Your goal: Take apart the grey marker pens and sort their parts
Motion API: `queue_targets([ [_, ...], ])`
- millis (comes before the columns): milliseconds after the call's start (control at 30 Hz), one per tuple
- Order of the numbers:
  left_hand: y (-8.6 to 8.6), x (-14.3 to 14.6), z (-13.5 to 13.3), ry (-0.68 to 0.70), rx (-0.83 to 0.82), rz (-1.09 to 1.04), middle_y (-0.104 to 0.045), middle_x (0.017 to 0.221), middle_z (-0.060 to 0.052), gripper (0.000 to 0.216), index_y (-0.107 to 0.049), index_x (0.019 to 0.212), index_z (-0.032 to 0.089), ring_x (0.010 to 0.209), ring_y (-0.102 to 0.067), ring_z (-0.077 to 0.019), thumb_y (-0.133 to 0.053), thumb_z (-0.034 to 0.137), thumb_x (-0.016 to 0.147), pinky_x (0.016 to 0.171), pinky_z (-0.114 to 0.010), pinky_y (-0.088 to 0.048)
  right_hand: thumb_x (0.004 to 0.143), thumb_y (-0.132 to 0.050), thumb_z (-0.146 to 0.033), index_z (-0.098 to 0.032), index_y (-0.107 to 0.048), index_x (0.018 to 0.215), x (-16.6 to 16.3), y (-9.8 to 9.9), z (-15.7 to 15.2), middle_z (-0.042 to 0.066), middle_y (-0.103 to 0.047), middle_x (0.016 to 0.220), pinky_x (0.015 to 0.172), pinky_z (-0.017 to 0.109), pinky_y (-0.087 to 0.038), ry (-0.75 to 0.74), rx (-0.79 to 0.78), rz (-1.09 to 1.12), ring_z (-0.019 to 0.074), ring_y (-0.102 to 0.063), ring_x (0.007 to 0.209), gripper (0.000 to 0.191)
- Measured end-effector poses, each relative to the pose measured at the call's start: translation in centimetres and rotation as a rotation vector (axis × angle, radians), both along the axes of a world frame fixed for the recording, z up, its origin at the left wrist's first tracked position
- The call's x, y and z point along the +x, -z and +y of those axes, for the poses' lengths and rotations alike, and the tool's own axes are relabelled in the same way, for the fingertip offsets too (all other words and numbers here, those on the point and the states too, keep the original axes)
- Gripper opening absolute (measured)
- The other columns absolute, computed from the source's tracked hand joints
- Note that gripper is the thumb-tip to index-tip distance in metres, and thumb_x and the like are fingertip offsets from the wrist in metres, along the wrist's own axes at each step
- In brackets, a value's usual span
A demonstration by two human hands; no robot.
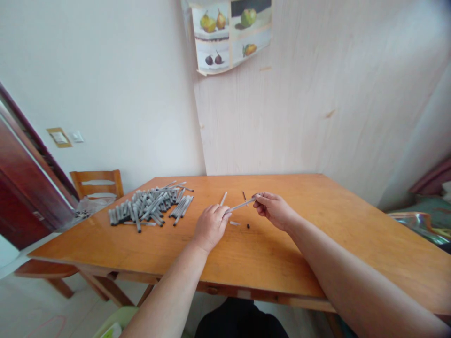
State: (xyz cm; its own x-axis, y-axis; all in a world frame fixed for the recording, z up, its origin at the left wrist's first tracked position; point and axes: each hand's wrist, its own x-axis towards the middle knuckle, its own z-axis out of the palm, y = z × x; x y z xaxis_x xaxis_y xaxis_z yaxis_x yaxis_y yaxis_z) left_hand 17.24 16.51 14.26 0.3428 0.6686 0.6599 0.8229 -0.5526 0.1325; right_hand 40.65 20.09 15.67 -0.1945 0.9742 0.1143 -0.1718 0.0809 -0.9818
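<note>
Our left hand [210, 225], closest in, and right hand [275, 210] each pinch an end of one stick [241, 205]; pile [151, 206] sits left.

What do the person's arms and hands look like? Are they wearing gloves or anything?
No gloves. The left hand and right hand are bare, with no ring, watch or bracelet that I can see. The left forearm and right forearm are bare too, with no sleeves in view. Dark clothing shows at the bottom edge.
</note>
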Motion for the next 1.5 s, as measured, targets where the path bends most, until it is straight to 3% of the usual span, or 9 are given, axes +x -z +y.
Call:
queue_targets([
  [233,-0.04,0.36,0.29,0.007,-0.014,0.037,-0.065,0.092,-0.009,0.024,-0.061,0.099,0.020,0.090,-0.060,-0.0211,-0.040,0.031,0.095,0.083,-0.035,-0.046,0.071,-0.066,-0.039,-0.017,-0.056,0.079,-0.24,-0.76,-0.25,0.002,-0.055,0.066,0.045,0.023,-0.028,0.069,0.014,0.094,0.0080,-0.042,0.052,0.026],
  [533,0.01,0.53,0.50,0.082,-0.071,-0.069,-0.067,0.091,-0.009,0.022,-0.061,0.097,0.017,0.087,-0.061,-0.0198,-0.042,0.028,0.094,0.079,-0.033,-0.046,0.070,-0.068,-0.035,-0.015,-0.057,0.072,-0.27,-0.80,-0.01,0.001,-0.054,0.062,0.043,0.022,-0.024,0.097,-0.002,0.147,0.0063,-0.039,0.049,0.023],
  [800,-0.10,0.51,0.41,0.133,-0.238,-0.245,-0.069,0.092,-0.007,0.023,-0.064,0.095,0.020,0.088,-0.063,-0.0185,-0.046,0.034,0.092,0.080,-0.029,-0.044,0.070,-0.067,-0.032,-0.015,-0.058,0.072,-0.46,-0.75,0.14,0.000,-0.052,0.059,0.040,0.021,-0.022,0.117,-0.008,0.157,0.0054,-0.037,0.045,0.019],
  [1067,-0.59,0.59,0.02,0.169,-0.381,-0.388,-0.069,0.082,-0.004,0.025,-0.068,0.090,0.020,0.078,-0.062,-0.0174,-0.051,0.037,0.088,0.070,-0.025,-0.041,0.073,-0.065,-0.032,-0.016,-0.057,0.071,-0.47,-0.42,0.37,0.000,-0.051,0.058,0.038,0.021,-0.020,0.132,0.024,0.110,0.0054,-0.036,0.044,0.018],
  [1500,-0.57,0.16,0.00,0.208,-0.597,-0.454,-0.054,0.062,0.002,0.035,-0.063,0.078,0.017,0.060,-0.048,-0.0122,-0.047,0.047,0.087,0.057,-0.023,-0.033,0.072,-0.063,-0.030,-0.015,-0.057,0.069,-0.58,-0.68,0.14,-0.001,-0.047,0.057,0.039,0.021,-0.016,0.143,0.005,0.057,0.0048,-0.033,0.043,0.016],
])
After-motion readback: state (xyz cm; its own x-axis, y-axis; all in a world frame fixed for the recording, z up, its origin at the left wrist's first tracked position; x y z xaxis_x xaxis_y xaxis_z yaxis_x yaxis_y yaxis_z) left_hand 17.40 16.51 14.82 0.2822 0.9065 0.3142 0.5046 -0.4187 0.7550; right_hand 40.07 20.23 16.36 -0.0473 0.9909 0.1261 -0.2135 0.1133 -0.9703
